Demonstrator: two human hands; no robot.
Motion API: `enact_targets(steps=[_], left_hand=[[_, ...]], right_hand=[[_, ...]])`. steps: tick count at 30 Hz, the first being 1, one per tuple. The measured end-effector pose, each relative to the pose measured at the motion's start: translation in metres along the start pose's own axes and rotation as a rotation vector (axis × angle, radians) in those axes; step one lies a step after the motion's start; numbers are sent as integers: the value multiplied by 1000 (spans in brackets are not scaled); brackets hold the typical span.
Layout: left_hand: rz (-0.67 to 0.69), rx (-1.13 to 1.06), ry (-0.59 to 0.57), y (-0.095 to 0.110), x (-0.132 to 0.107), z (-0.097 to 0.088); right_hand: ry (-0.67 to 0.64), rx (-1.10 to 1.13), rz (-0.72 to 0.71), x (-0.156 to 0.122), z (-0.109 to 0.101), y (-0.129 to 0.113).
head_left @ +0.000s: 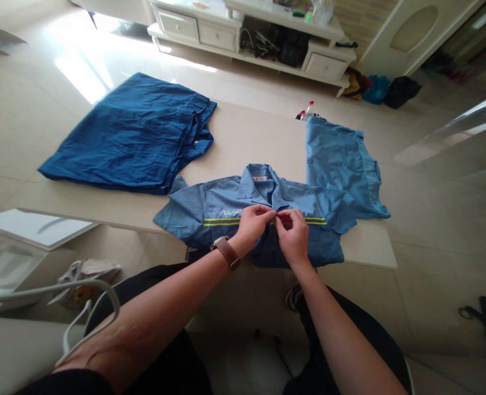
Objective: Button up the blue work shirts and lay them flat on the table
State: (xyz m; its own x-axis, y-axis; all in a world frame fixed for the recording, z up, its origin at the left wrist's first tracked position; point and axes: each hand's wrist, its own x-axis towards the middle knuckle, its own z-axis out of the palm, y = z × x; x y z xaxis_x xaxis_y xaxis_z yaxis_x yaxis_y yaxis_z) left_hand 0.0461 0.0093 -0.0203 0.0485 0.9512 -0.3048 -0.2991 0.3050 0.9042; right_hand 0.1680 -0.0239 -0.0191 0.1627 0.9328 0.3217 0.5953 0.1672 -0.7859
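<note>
A light blue work shirt (210, 214) with a yellow-green reflective stripe lies face up, collar away from me, on the near edge of a beige table (251, 137). My left hand (253, 224), with a brown watch at the wrist, pinches the shirt's front placket at chest height. My right hand (294, 233) pinches the same placket right beside it, fingertips almost touching the left hand's. Both hands are closed on the fabric at the button line.
A dark blue garment (131, 134) is spread on the table's far left. Another light blue garment (341, 162) lies folded at the right. A bottle (309, 108) stands beyond the table. A white drawer unit (246, 35) lines the far wall. A white hanger (86, 307) sits near my left arm.
</note>
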Motion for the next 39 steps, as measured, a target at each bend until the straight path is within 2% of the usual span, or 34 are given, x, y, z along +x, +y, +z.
enact_targets(steps=[7,18,30,36,39], left_hand=[[-14,13,31,-1,0,1],[-1,-3,-6,0,0,0],[-64,-5,75,2,1,4],[-5,64,35,4,0,3],[7,101,-9,0,2,2]], right_hand=[[3,-5,-5,0,-1,0],[13,-13,-18,0,-1,1],[3,-10,-25,0,-1,-2],[10,23,17,0,-2,-1],[13,97,103,0,0,4]])
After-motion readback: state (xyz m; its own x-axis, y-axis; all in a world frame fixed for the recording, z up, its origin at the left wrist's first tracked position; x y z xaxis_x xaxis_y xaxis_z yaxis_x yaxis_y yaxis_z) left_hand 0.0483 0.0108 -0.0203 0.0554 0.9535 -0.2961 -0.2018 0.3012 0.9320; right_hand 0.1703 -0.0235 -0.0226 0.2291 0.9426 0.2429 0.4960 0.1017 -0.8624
